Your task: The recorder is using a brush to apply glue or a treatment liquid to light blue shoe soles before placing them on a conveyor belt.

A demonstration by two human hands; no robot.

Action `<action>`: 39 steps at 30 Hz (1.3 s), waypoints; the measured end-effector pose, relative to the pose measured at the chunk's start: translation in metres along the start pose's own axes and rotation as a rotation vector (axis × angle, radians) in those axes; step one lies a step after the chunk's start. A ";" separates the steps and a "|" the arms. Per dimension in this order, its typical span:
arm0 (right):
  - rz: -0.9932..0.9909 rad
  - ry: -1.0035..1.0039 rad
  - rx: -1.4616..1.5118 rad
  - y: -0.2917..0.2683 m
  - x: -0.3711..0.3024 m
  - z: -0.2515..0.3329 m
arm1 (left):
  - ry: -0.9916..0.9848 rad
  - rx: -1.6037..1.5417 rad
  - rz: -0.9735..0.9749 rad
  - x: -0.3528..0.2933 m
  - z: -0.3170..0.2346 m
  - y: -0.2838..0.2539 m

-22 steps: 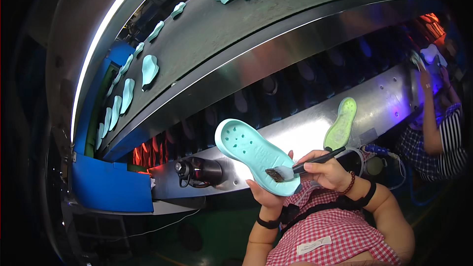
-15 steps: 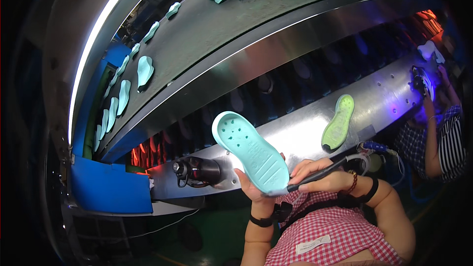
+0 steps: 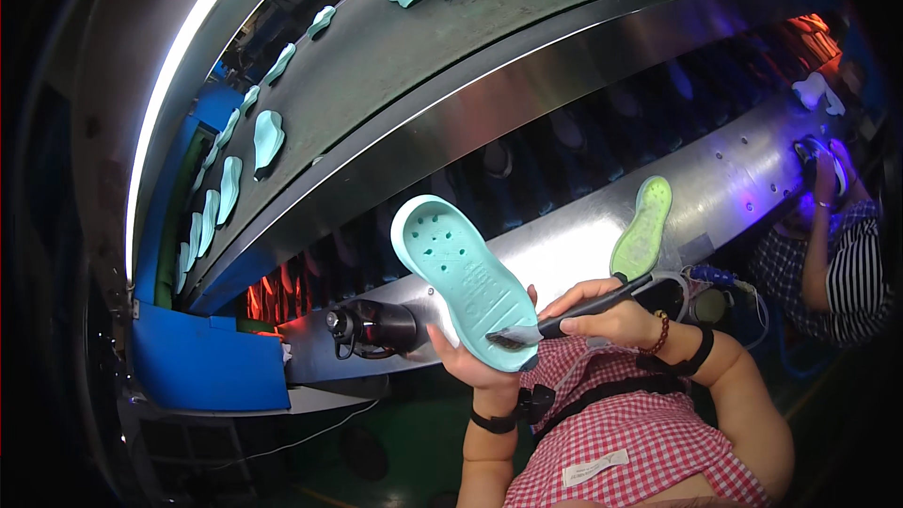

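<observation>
A turquoise shoe sole (image 3: 459, 268) rests tilted in my left hand (image 3: 473, 372), its holed end pointing away to the upper left. My left fingers wrap under its near end, with the thumb along the side. In my right hand (image 3: 611, 320) is a black-handled brush (image 3: 594, 305) with a pale hose running from its back end. The bristles touch the grooved inner face of the sole near its closest end. A yellow-green sole (image 3: 643, 228) with a dark tip lies on the metal ledge, just beyond my right hand.
A black bottle (image 3: 374, 327) stands on the metal ledge (image 3: 555, 249) at left. Beyond it, a dark conveyor belt (image 3: 376, 94) carries several turquoise soles (image 3: 268, 141). Dark slots with red glow sit under the belt. At right, another person's hands (image 3: 824, 177) work under purple light.
The brush has moved from the near edge of the turquoise sole onto its inner face. The sole has shifted slightly left and away. Over at right, the other person's hands have moved.
</observation>
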State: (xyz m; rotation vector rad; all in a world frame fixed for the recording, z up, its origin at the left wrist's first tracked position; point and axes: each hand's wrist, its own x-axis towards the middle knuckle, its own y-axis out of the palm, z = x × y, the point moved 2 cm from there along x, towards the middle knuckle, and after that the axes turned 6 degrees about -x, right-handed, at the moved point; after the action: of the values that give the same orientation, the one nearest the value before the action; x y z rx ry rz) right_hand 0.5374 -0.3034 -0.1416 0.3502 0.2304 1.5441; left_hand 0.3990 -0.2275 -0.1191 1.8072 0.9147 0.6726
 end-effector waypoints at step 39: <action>0.695 -0.222 -0.680 -0.026 0.013 0.069 | -0.751 0.372 -0.173 0.012 -0.008 -0.011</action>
State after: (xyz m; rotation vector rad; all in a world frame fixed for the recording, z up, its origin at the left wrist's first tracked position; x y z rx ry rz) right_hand 0.5871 -0.2958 -0.0857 0.0465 -0.6479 2.1257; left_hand 0.3964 -0.2105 -0.1250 2.0406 0.6825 -0.3121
